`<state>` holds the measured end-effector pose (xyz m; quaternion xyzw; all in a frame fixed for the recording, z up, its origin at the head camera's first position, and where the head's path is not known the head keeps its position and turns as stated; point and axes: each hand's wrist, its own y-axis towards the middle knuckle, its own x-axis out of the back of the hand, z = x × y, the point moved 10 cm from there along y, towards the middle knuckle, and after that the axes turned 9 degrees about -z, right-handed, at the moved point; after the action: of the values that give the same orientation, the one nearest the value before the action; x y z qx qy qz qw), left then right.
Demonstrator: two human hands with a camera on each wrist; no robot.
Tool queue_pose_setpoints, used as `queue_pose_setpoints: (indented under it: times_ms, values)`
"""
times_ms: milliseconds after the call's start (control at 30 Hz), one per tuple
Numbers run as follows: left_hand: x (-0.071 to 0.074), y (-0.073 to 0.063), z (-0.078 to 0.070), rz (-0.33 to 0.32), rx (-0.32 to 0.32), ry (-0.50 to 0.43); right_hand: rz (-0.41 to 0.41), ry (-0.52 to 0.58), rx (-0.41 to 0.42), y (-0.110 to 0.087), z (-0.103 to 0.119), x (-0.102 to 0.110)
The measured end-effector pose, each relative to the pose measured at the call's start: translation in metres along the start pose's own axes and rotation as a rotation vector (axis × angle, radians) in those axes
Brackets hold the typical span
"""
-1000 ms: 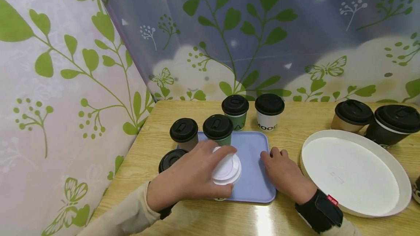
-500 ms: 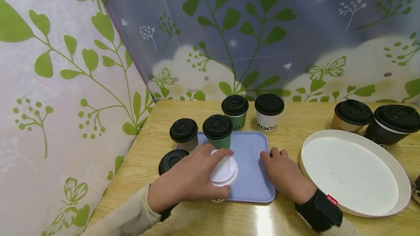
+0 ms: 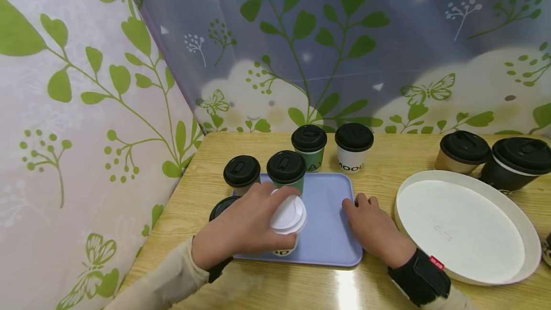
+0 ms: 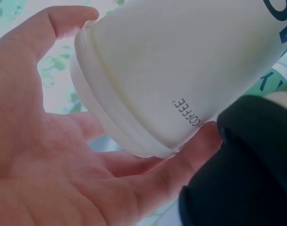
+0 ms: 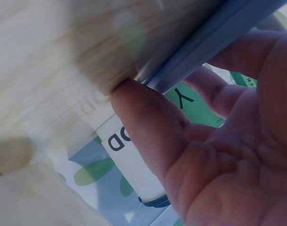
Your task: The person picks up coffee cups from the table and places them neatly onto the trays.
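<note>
My left hand (image 3: 247, 226) grips a white paper coffee cup (image 4: 181, 70) around its white lid (image 3: 287, 214). In the left wrist view its thumb and fingers wrap the lid end, and the word COFFEE shows on the wall. In the head view the cup stands over the front left part of the blue tray (image 3: 329, 219). At the tray's right rim, my right hand (image 3: 372, 226) holds the edge between thumb and fingers. Beside the white cup are a green cup with a black lid (image 3: 286, 166), a brown cup (image 3: 242, 171) and a black lid (image 3: 221, 207), partly behind my left hand.
Behind the tray stand a green cup (image 3: 309, 147) and a white cup with a black lid (image 3: 355, 147). To the right lies a round white tray (image 3: 460, 214), with a tan cup (image 3: 462, 152) and a black cup (image 3: 514, 164) behind it.
My left hand has shifted the white cup slightly left and back, so lettering near its base now shows more. My right hand has stayed at the tray's edge.
</note>
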<state>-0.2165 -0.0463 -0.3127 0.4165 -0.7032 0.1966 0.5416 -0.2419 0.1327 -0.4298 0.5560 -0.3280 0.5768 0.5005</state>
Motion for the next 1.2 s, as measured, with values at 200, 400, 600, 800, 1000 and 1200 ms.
queue_pose_setpoints:
  times_ms: [200, 400, 600, 800, 1000, 1200]
  values:
    - [0.000, 0.004, 0.002, -0.006, -0.012, -0.006, 0.006, -0.004, -0.001, 0.000, 0.000, 0.000]
    - [-0.001, 0.007, 0.008, 0.007, 0.018, -0.011, 0.013, -0.002, -0.006, 0.000, 0.000, -0.001]
    - [-0.004, 0.008, 0.013, 0.034, 0.060, -0.007, 0.009, -0.007, -0.008, 0.000, -0.001, -0.001]
    - [-0.004, 0.010, 0.013, 0.036, 0.053, -0.009, 0.010, -0.008, -0.008, 0.000, -0.001, -0.001]
    - [0.001, 0.014, 0.010, 0.008, 0.006, -0.013, 0.029, -0.003, -0.014, 0.000, -0.001, -0.002]
    - [-0.001, 0.015, 0.008, 0.029, 0.002, -0.020, 0.037, 0.001, -0.014, 0.000, -0.001, -0.003]
